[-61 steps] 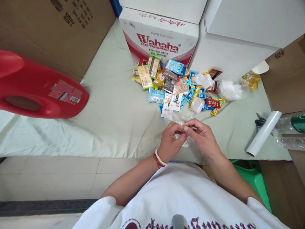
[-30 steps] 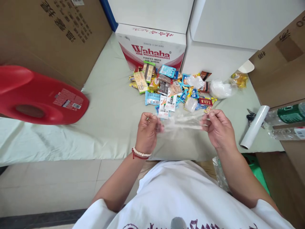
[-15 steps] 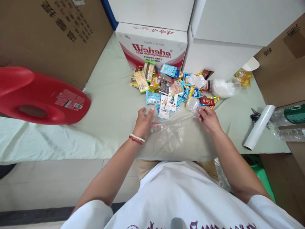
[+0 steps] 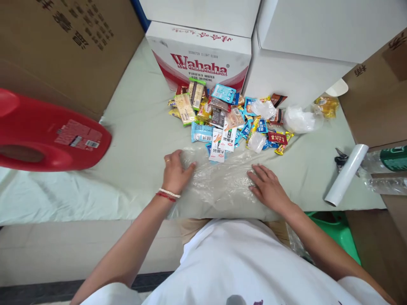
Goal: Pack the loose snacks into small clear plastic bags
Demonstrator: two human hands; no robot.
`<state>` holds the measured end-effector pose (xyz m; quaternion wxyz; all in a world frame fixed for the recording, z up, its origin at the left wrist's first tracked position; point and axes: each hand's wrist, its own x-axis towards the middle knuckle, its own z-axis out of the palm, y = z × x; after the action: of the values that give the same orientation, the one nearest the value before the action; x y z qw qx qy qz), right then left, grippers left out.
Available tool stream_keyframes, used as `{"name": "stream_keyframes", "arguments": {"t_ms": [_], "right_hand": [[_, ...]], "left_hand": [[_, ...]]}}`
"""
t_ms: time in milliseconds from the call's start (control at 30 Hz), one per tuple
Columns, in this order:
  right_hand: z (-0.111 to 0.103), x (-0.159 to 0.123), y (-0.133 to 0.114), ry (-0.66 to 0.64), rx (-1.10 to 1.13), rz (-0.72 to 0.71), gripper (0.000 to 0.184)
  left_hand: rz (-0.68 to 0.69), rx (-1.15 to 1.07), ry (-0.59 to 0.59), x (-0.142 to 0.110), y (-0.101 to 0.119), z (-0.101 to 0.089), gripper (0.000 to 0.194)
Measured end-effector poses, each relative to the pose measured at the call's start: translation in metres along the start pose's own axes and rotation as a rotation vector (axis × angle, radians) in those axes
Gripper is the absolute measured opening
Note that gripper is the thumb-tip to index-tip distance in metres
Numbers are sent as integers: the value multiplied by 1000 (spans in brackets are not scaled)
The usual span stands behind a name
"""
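A clear plastic sheet or bag lies wrinkled on the cloth-covered table in front of me. My left hand rests at its left side, thumb held apart from the fingers, with a ring and a white and a red bracelet. On the right side of the plastic, my right hand lies with its fingers spread, palm down. Neither hand grips anything. Just beyond the plastic is a heap of wrapped snacks, with two white packets at its near edge.
A red jug lies at the left by a cardboard box. Behind the snacks stands a Wahaha carton. To the right are a white roll, scissors, plastic bottles and a bunched white plastic bag.
My right hand has let go of the plastic's edge and flattened onto it, nearer me. The left hand has moved left and slightly nearer. The plastic now lies flatter on the table.
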<state>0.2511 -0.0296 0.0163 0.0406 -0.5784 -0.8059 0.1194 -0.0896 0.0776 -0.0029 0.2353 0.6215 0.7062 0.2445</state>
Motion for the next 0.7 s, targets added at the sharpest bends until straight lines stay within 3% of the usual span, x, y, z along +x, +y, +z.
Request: {"name": "stream_keyframes", "arguments": {"t_ms": [100, 167, 200, 300, 367, 433, 533, 600, 700], "right_hand": [[-7, -11, 9, 107, 67, 22, 54], [-13, -12, -2, 163, 126, -9, 56], [-13, -11, -9, 156, 144, -33, 55], [-7, -13, -24, 28, 139, -76, 53], [-1, -24, -17, -50, 139, -44, 52], [-4, -39, 3, -90, 190, -18, 50], [-27, -41, 33, -119, 311, -17, 36], [-48, -14, 40, -93, 296, -6, 32], [-70, 71, 31, -59, 79, -86, 37]], "left_hand": [[74, 112, 229, -9, -1, -16, 68], [254, 128, 292, -25, 12, -19, 53], [382, 127, 244, -34, 20, -17, 42], [684, 177, -80, -55, 35, -5, 20], [675, 244, -220, -61, 28, 2, 26], [608, 275, -285, -60, 9, 5, 42], [615, 264, -389, -57, -20, 2, 65], [654, 269, -460, -56, -27, -2, 72], [716, 289, -569, -59, -23, -5, 79]]}}
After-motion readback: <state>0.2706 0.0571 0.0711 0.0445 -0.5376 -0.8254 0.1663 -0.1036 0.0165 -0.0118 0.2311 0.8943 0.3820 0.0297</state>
